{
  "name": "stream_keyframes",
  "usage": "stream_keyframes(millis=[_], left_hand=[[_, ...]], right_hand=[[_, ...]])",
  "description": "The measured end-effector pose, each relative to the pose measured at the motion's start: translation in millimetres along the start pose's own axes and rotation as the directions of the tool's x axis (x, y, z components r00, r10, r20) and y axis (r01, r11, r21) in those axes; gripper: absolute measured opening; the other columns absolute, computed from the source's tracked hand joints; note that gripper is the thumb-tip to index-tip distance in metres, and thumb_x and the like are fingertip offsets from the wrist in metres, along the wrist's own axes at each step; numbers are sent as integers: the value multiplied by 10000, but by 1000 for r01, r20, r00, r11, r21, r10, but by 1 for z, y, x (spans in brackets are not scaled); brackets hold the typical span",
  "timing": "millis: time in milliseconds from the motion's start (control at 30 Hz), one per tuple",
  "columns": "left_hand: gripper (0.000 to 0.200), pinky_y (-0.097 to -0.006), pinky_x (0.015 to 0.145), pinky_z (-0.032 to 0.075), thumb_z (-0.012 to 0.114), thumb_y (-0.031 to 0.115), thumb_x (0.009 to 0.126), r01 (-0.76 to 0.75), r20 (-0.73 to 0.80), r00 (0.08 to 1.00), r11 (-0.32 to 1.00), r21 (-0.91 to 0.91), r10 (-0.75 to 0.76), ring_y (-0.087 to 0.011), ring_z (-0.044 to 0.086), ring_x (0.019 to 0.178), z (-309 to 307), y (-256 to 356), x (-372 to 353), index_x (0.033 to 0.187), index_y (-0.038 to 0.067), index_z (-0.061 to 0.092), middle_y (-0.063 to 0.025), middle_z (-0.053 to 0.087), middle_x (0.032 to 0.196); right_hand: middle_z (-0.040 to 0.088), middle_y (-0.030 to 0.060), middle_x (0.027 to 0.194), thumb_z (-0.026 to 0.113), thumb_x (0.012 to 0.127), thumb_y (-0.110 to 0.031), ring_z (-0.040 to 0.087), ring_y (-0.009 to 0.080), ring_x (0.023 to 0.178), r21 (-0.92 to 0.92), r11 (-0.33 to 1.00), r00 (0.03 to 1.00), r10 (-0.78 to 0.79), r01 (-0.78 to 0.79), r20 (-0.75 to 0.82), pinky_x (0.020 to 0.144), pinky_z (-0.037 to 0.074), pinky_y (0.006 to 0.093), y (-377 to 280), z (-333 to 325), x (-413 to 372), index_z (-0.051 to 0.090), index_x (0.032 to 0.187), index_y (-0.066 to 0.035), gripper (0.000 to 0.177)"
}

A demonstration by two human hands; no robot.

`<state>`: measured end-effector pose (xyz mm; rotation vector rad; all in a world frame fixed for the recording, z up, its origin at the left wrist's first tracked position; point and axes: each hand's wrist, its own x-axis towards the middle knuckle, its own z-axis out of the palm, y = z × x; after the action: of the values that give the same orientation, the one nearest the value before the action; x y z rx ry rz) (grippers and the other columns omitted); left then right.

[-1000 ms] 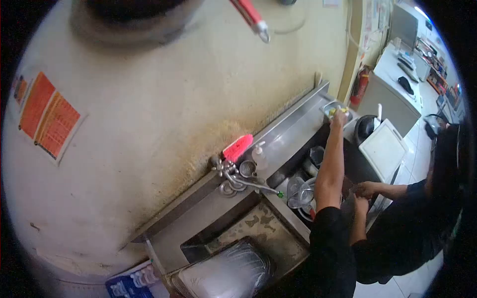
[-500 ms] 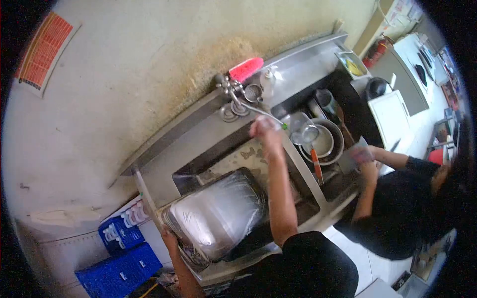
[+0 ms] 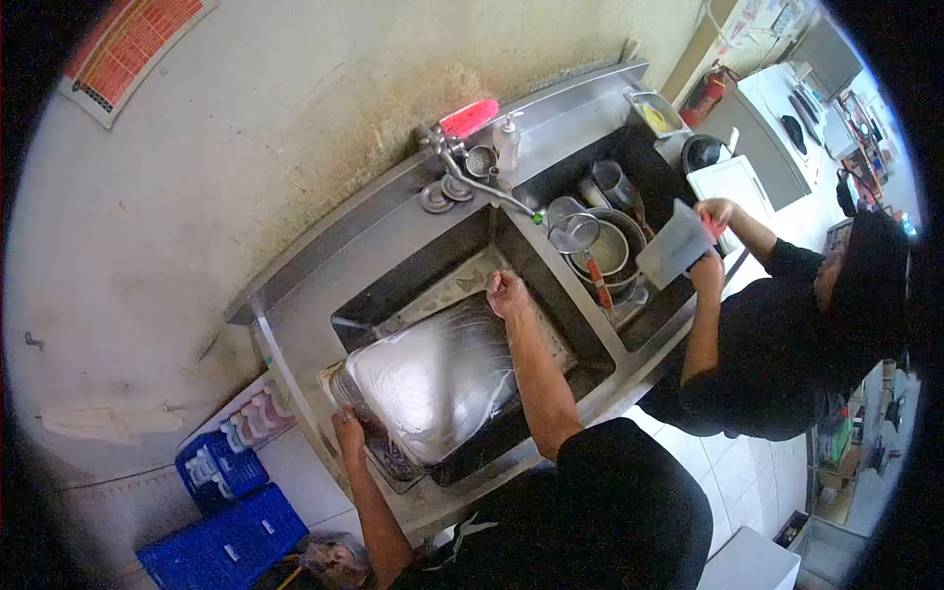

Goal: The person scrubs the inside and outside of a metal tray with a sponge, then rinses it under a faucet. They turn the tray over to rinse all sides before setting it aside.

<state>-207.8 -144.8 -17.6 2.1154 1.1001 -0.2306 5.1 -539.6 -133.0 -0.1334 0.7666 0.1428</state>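
Note:
A large rectangular metal pan (image 3: pixel 430 379), streaked with white suds, lies tilted in the left sink basin (image 3: pixel 388 300). My left hand (image 3: pixel 346 430) is closed on the pan's left rim, at the basin's front left. Over the far right corner of the pan is my right hand (image 3: pixel 507 294), its fingers curled in; whatever they hold, if anything, is hidden. A tap (image 3: pixel 482 182) with a long spout rises behind the basin, and two round metal drain pieces (image 3: pixel 445 193) rest on the ledge beside it.
In the right basin sit metal pots (image 3: pixel 629 246) and an orange-handled strainer (image 3: pixel 597 275). A co-worker's hands (image 3: pixel 716 231) hold a translucent jug (image 3: pixel 677 246) there. A pink brush (image 3: pixel 469 118) and a soap bottle (image 3: pixel 507 143) stand at the back; blue crates (image 3: pixel 224 536) are on the floor at left.
My right hand has come down from near the tap toward the pan's far right corner. The co-worker has raised the jug over the right basin. The camera view has shifted slightly.

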Motion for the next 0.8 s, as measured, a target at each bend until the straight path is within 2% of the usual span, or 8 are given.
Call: stream_keyframes(millis=[167, 267, 333, 400, 433, 500, 633, 800], left_hand=[[800, -450, 986, 351, 382, 574, 908, 54, -7, 999, 994, 93, -54, -440, 440, 1187, 10, 16, -1, 1334, -95, 284, -324, 439, 1276], [783, -474, 947, 382, 374, 573, 912, 54, 34, 998, 998, 40, -55, -450, 463, 1152, 12, 19, -1, 1323, -89, 297, -324, 461, 1247], [771, -489, 927, 391, 374, 564, 915, 12, 78, 997, 1000, -26, -10, -456, 481, 1121, 14, 25, -6, 1303, -99, 308, -326, 483, 1209], [765, -489, 931, 389, 373, 544, 923, 4, 102, 995, 995, 100, -14, -471, 482, 1117, 17, 20, 8, 1293, -122, 296, -340, 489, 1195], [765, -486, 934, 389, 371, 542, 924, -16, 75, 997, 996, 83, 10, -472, 476, 1126, 21, 14, 12, 1291, -124, 296, -347, 482, 1200], [764, -481, 939, 389, 367, 540, 925, -58, 8, 998, 998, 37, 58, -472, 464, 1144, 31, 7, 13, 1287, -129, 294, -359, 469, 1209], [760, -466, 982, 359, 359, 531, 928, 49, 122, 991, 999, 14, -50, -477, 432, 1178, 26, 16, 6, 1294, -132, 286, -364, 432, 1257], [702, -459, 1007, 335, 369, 503, 932, -356, -15, 934, 934, 34, 357, -465, 403, 1213, 70, -57, 57, 1311, -84, 306, -346, 415, 1292]], right_hand=[[547, 16, 617, 485, 926, -221, 498, 117, 455, -370, 917, 986, -164, 153, 0, 412, 424, 252, -16, 14, -2, 555, 770, -66, 231], [510, 43, 551, 556, 869, -259, 478, 143, 481, -853, 165, 699, -658, 495, 278, 429, 366, 298, -26, 64, -6, 569, 788, -13, 259], [630, 158, 714, 595, 799, -211, 622, 275, 636, -860, 8, 573, -749, 511, 334, 613, 486, 382, -44, 111, -15, 599, 855, 18, 235], [651, 207, 815, 599, 783, -209, 648, 340, 758, -847, -495, 349, -772, 195, 531, 657, 508, 416, -61, 145, -32, 614, 866, 10, 234], [647, 231, 907, 610, 770, -226, 634, 375, 876, -869, -494, 569, -718, -10, 402, 707, 515, 443, -74, 156, -29, 616, 902, 5, 266], [646, 221, 942, 636, 751, -268, 636, 355, 907, -733, -679, 693, -544, -34, 472, 735, 523, 431, -101, 146, 14, 614, 936, -5, 322], [649, 197, 954, 635, 757, -298, 643, 339, 915, -485, -872, 726, -375, -66, 576, 759, 527, 419, -115, 147, 18, 632, 935, -25, 326], [651, 206, 929, 632, 760, -293, 643, 359, 878, -522, -852, 711, -390, -37, 585, 739, 523, 445, -118, 119, 42, 653, 897, -23, 303]])
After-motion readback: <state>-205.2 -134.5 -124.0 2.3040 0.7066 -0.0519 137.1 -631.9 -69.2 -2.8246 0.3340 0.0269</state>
